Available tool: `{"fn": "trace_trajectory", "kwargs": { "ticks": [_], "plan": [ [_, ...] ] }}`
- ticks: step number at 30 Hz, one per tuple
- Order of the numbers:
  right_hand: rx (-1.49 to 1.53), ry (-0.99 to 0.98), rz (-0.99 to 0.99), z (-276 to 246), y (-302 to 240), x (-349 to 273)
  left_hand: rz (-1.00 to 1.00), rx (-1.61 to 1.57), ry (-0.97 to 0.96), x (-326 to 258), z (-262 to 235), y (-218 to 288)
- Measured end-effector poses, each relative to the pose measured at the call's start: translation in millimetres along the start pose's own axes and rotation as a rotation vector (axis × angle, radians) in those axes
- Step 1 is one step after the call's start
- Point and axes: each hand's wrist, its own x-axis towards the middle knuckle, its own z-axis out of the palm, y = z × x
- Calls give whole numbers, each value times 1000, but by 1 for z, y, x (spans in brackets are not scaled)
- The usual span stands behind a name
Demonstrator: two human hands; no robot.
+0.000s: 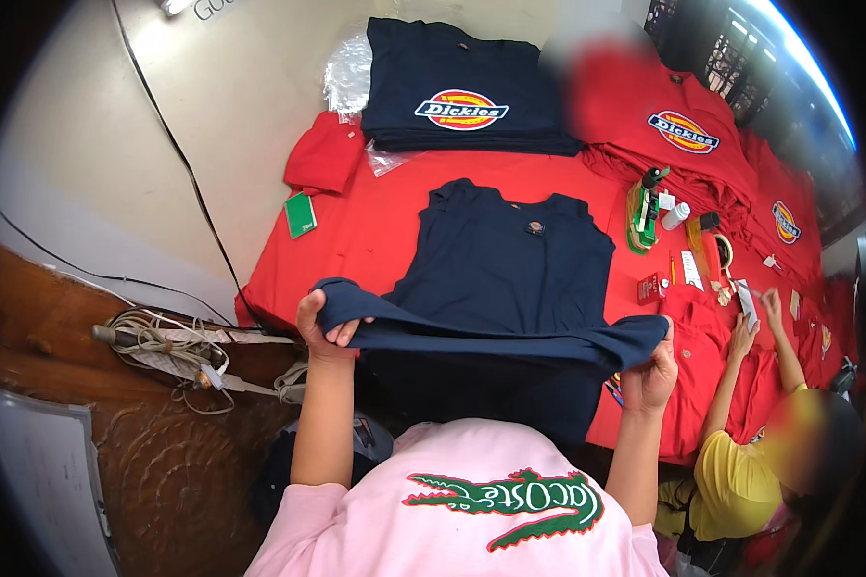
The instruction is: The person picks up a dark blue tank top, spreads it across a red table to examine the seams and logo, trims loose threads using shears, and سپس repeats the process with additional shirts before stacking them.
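A navy shirt (510, 255) lies spread on the red-covered table (303, 264), its neckline toward the far side. The near end of its cloth is raised and stretched into a band between my hands. My left hand (327, 322) is closed round the band's left end. At the right end, my right hand (656, 370) pinches the cloth, fingers partly hidden behind it. A small patch shows on the shirt's upper front. More dark cloth hangs below the band at the table's near edge.
Folded navy shirts (467, 62) and red shirts (645, 91) are piled at the back. A green tool (642, 213) and white bottle (677, 214) stand right of the shirt. A person in yellow (736, 486) works at the right. Coiled cables (168, 341) hang left.
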Motion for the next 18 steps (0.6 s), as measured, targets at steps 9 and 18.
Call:
{"fn": "trace_trajectory", "kwargs": {
  "ticks": [9,18],
  "plan": [
    [22,-232,-37,-12,-12,6,-78,5,384,19,44,8],
    [-875,35,-185,-2,18,30,-373,-195,172,29,9,-42]
  ]
}}
